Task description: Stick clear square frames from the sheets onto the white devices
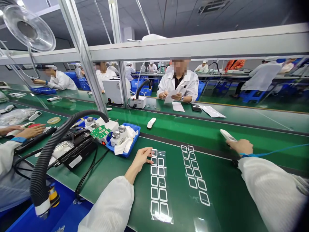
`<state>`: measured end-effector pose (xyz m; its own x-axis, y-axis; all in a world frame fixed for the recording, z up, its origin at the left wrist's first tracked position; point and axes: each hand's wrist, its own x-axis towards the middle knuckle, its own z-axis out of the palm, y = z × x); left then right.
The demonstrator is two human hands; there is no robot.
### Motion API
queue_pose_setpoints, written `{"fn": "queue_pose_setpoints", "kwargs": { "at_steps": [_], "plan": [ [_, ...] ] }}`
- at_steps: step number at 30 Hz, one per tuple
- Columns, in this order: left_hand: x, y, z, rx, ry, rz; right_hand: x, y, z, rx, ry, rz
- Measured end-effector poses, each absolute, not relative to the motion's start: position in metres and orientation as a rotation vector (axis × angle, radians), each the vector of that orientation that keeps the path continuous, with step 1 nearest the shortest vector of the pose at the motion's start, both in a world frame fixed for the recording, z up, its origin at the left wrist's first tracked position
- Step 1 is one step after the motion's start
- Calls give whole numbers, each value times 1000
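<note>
Your R hand (242,147), mid-right, grips white handheld unit (227,135); L hand (140,158), ctr, touches clear white-frame sheet (158,187), can't tell if pinching. Steady sheet flat, by edge only.

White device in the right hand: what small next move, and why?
Probably draw the white device toward the left frame sheet: the right hand grips it over the green belt, while the left hand is at that sheet's far end.
</note>
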<state>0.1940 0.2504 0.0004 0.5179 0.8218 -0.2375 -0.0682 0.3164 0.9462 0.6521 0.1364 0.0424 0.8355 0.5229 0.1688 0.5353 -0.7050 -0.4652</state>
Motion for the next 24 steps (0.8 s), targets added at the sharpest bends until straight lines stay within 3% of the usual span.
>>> {"fn": "queue_pose_setpoints", "kwargs": {
  "at_steps": [4, 8, 18, 24],
  "plan": [
    [195, 251, -3, 1071, 814, 719, 642, 130, 41, -2567, -620, 29],
    [197, 250, -6, 1078, 819, 761, 600, 144, 38, -2390, -912, -101],
    [197, 245, -7, 1094, 832, 824, 395, 191, 19, -1716, -1643, 402],
    [197, 244, -6, 1100, 829, 838, 361, 196, 12, -1646, -1666, 484]
  ]
}}
